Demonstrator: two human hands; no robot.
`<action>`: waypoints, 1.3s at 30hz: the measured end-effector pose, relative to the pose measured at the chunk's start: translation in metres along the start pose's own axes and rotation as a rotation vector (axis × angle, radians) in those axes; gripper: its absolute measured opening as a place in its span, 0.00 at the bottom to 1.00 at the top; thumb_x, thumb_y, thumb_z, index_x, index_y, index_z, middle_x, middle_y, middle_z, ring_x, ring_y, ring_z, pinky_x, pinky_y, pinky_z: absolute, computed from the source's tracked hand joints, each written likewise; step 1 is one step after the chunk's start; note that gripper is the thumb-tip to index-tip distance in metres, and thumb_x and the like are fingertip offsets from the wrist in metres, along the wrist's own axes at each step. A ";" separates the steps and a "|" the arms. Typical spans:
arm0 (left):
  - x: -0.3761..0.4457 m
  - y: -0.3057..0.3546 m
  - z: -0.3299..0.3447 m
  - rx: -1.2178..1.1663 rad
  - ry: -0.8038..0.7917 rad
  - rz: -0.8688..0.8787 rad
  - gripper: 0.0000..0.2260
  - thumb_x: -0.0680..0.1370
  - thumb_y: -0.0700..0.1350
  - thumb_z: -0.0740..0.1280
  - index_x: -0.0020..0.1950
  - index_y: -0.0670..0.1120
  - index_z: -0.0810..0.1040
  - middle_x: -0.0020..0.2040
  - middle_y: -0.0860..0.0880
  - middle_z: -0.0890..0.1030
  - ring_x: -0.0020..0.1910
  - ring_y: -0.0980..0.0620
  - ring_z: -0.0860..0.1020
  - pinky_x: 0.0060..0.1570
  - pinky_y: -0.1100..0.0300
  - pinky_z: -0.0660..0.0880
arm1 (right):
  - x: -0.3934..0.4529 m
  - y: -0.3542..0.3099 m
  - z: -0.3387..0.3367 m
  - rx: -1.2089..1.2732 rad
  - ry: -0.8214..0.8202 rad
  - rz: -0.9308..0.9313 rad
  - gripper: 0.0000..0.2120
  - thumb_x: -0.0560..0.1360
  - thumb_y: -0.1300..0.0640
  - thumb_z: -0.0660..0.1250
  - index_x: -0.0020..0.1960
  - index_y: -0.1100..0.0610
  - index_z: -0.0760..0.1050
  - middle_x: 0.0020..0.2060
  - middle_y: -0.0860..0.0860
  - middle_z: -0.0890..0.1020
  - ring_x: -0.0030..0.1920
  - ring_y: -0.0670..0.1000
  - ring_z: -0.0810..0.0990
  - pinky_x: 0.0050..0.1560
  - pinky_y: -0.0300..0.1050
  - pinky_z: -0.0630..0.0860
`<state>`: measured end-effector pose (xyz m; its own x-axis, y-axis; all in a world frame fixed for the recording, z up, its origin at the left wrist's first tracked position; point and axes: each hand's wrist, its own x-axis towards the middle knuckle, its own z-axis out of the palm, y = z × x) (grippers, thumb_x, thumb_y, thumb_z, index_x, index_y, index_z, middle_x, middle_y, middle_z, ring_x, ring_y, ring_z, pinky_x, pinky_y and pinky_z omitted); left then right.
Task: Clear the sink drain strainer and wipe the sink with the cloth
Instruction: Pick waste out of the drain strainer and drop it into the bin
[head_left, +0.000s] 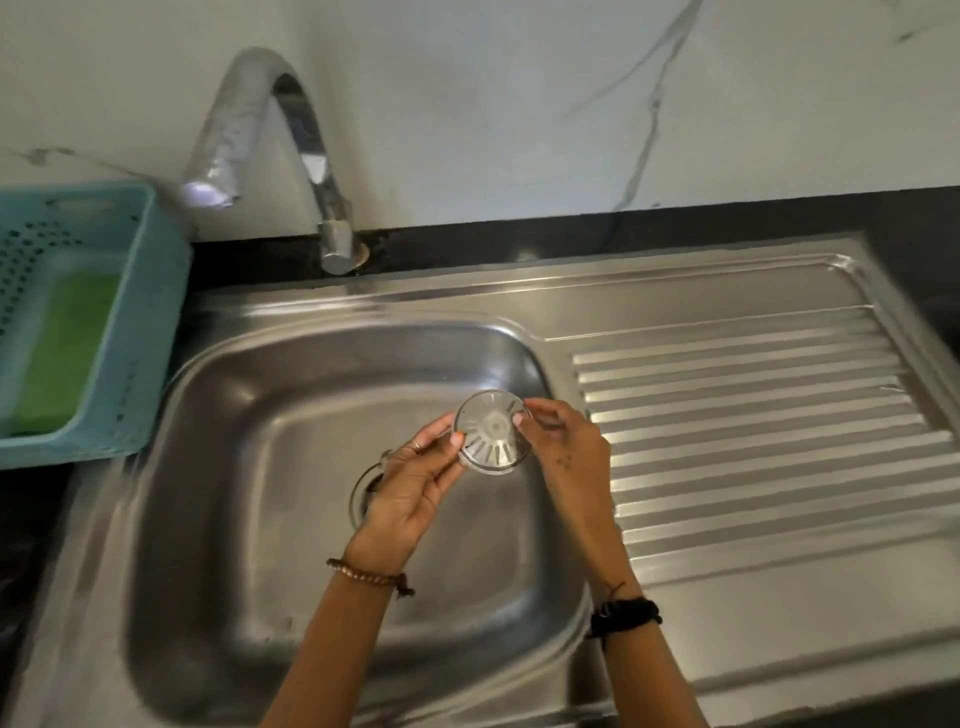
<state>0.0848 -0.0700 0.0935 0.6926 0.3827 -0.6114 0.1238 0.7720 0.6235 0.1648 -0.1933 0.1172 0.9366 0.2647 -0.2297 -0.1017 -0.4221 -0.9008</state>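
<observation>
Both forearms reach forward from the bottom of the view, converging at chest height. The left hand (410, 493) is turned palm up, its fingers and thumb pinching the left edge of a round metal strainer (492, 432), which is held tilted. The right hand (563, 457) meets it from the other side, fingertips closed on the right rim, back of the hand facing up. A beaded bracelet circles the left wrist; dark bands wrap the right wrist. Both grips are shared on the one disc.
</observation>
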 end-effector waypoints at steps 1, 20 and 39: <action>0.003 0.000 0.010 0.047 -0.034 0.018 0.12 0.76 0.31 0.61 0.55 0.42 0.77 0.41 0.51 0.85 0.40 0.59 0.83 0.39 0.69 0.79 | 0.002 0.000 -0.008 0.019 0.040 0.004 0.08 0.74 0.55 0.69 0.53 0.52 0.79 0.47 0.49 0.83 0.46 0.46 0.81 0.42 0.25 0.73; 0.077 -0.016 0.126 0.829 0.049 0.458 0.12 0.71 0.37 0.72 0.53 0.37 0.80 0.49 0.43 0.83 0.47 0.50 0.81 0.52 0.58 0.78 | 0.073 0.016 -0.065 -0.169 0.352 -0.123 0.09 0.77 0.58 0.65 0.57 0.57 0.75 0.50 0.53 0.82 0.48 0.48 0.79 0.42 0.28 0.69; 0.012 0.007 -0.106 1.219 0.422 0.145 0.04 0.72 0.39 0.69 0.45 0.43 0.83 0.45 0.43 0.85 0.43 0.47 0.81 0.45 0.58 0.76 | -0.017 0.043 0.106 -0.456 -0.519 0.082 0.10 0.76 0.56 0.62 0.52 0.57 0.79 0.49 0.54 0.84 0.48 0.53 0.81 0.33 0.36 0.69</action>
<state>0.0188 -0.0059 0.0391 0.5054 0.7251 -0.4677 0.7844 -0.1603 0.5992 0.1086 -0.1245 0.0432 0.6385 0.5492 -0.5392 0.0923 -0.7502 -0.6548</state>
